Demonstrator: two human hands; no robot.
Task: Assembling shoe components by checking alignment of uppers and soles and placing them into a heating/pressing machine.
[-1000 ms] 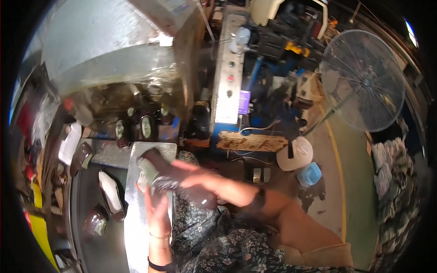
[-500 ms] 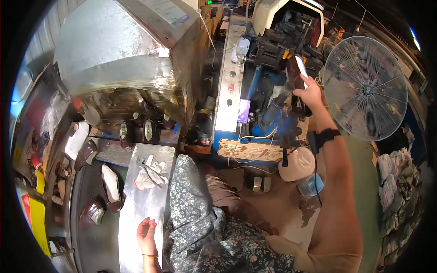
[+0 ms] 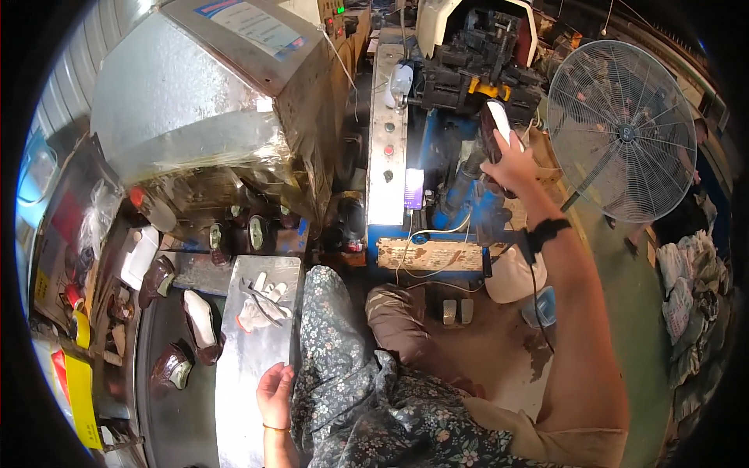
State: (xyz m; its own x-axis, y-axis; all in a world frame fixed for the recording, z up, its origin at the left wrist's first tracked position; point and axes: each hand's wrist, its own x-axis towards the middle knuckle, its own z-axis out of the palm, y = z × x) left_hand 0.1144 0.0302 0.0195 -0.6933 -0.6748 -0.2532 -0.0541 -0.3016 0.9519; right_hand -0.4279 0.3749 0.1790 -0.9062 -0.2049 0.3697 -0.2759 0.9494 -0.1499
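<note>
Head view: the right hand [image 3: 511, 160] is clenched around a dark shoe with a white sole [image 3: 496, 129], raised against the blue machine [image 3: 468, 86]. The left hand [image 3: 275, 394] rests released at the metal counter [image 3: 246, 366] edge, with bare counter beside it.

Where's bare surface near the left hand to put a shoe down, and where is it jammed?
Free: the near end of the metal plate, between the left hand and the white glove. Also the dark belt below the brown shoes. Crowded: the far belt under the metal box, packed with shoes. The right hand holds a shoe at the blue machine.
</note>
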